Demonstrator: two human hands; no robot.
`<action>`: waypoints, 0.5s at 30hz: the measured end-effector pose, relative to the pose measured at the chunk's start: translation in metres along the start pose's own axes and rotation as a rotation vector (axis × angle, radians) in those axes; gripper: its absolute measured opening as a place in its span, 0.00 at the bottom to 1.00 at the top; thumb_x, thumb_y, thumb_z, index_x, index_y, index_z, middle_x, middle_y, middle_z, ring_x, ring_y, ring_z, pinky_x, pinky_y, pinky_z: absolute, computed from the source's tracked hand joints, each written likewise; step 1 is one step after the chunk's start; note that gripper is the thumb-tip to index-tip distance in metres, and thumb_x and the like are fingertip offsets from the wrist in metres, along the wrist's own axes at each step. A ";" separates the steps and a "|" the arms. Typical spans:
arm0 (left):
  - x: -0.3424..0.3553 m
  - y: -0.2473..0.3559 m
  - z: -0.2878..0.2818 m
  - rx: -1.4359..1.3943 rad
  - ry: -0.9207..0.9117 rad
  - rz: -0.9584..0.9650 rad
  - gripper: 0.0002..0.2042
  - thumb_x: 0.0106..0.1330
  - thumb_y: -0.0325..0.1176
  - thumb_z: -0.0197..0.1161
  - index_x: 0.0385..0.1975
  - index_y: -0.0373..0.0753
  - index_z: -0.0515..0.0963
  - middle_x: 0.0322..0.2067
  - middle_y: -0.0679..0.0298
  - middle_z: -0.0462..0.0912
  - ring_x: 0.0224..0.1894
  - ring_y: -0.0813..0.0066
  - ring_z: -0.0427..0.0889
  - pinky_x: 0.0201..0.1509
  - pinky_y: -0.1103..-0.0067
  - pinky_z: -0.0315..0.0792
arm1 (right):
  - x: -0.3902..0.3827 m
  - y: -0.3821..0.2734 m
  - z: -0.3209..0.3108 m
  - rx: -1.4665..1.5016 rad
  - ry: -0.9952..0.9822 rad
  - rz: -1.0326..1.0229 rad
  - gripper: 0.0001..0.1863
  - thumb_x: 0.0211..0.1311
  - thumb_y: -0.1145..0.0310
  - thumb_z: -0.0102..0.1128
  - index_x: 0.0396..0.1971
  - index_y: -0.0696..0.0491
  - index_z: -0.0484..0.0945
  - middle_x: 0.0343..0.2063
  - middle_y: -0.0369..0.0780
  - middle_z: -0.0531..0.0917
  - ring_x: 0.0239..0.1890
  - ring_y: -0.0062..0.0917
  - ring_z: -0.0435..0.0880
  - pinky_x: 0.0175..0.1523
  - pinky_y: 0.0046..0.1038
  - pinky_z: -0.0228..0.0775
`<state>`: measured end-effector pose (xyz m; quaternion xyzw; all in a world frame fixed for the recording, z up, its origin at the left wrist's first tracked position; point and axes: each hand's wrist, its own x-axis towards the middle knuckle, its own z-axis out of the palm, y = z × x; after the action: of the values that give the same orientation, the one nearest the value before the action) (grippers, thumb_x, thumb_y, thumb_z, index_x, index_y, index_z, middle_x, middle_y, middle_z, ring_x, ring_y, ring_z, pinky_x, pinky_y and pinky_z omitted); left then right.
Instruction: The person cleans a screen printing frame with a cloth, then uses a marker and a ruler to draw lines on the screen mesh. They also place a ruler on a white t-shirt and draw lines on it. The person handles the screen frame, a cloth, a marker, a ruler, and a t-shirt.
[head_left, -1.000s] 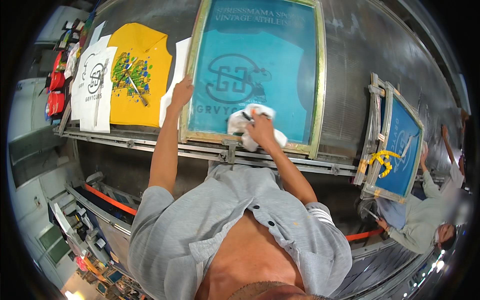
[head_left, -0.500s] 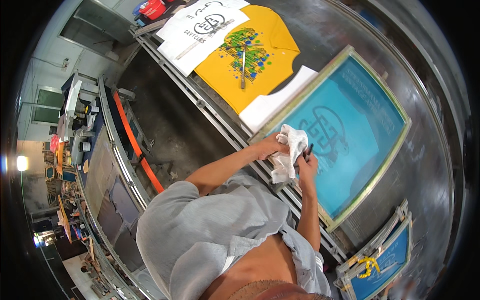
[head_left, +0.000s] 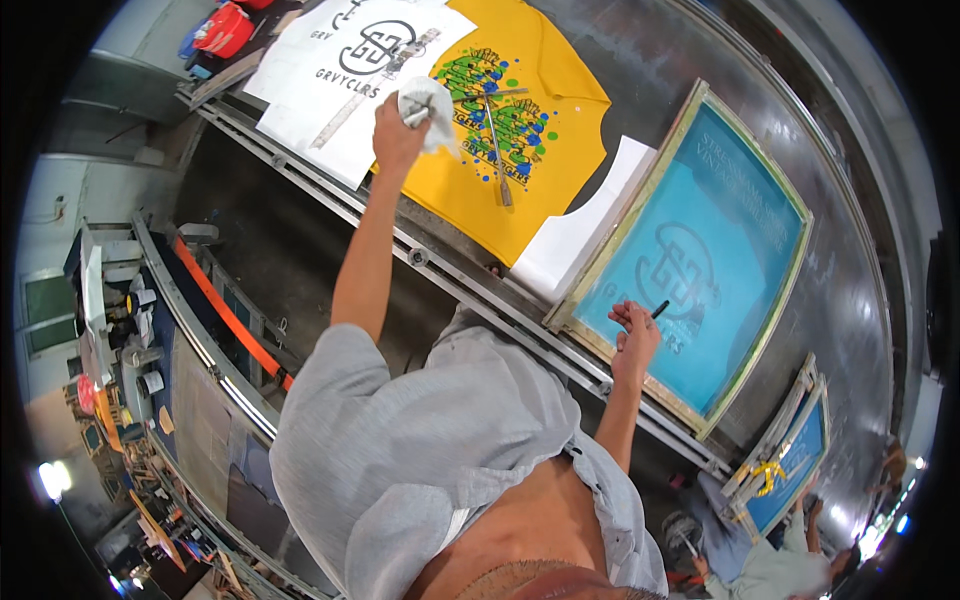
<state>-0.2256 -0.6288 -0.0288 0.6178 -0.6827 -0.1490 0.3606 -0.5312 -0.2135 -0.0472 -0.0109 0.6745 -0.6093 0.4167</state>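
My left hand is closed round a crumpled white cloth, held above the border of a white printed shirt and a yellow shirt with a green and blue print. My right hand has curled fingers and holds a thin black pen-like stick. It is over the lower left part of a large screen-printing frame with turquoise mesh and a dark round emblem. A metal T-shaped tool lies on the yellow shirt.
A metal rail edges the long table. White card or cloth lies between yellow shirt and frame. A smaller blue frame with a yellow clamp stands at the lower right, near another person. Red tubs sit at upper left.
My left hand has carried the cloth away from the frame, up and left over the shirts. The right hand stays near the frame, its fingers now apart from the cloth. My view has shifted.
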 end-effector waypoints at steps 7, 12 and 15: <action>-0.004 -0.059 0.061 0.269 -0.113 0.302 0.28 0.53 0.40 0.76 0.54 0.39 0.78 0.61 0.45 0.69 0.64 0.40 0.65 0.60 0.48 0.66 | -0.013 0.036 0.067 -0.018 0.090 0.034 0.10 0.67 0.66 0.62 0.39 0.58 0.82 0.27 0.34 0.81 0.26 0.15 0.76 0.22 0.17 0.54; -0.107 0.008 0.110 -0.129 -0.534 0.208 0.10 0.59 0.37 0.71 0.30 0.36 0.83 0.32 0.52 0.82 0.41 0.49 0.80 0.46 0.62 0.74 | -0.008 0.033 0.071 -0.050 0.068 0.043 0.14 0.69 0.64 0.61 0.43 0.59 0.83 0.28 0.35 0.83 0.28 0.16 0.78 0.25 0.18 0.61; -0.181 0.036 0.113 -0.312 -0.761 0.329 0.12 0.61 0.39 0.69 0.24 0.37 0.82 0.28 0.52 0.81 0.34 0.50 0.81 0.39 0.61 0.74 | -0.005 0.028 0.063 -0.114 0.074 -0.008 0.15 0.70 0.64 0.60 0.45 0.60 0.83 0.32 0.37 0.85 0.33 0.18 0.82 0.30 0.20 0.67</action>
<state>-0.3332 -0.4776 -0.1397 0.3404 -0.8254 -0.4079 0.1911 -0.4780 -0.2544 -0.0620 -0.0149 0.7231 -0.5715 0.3877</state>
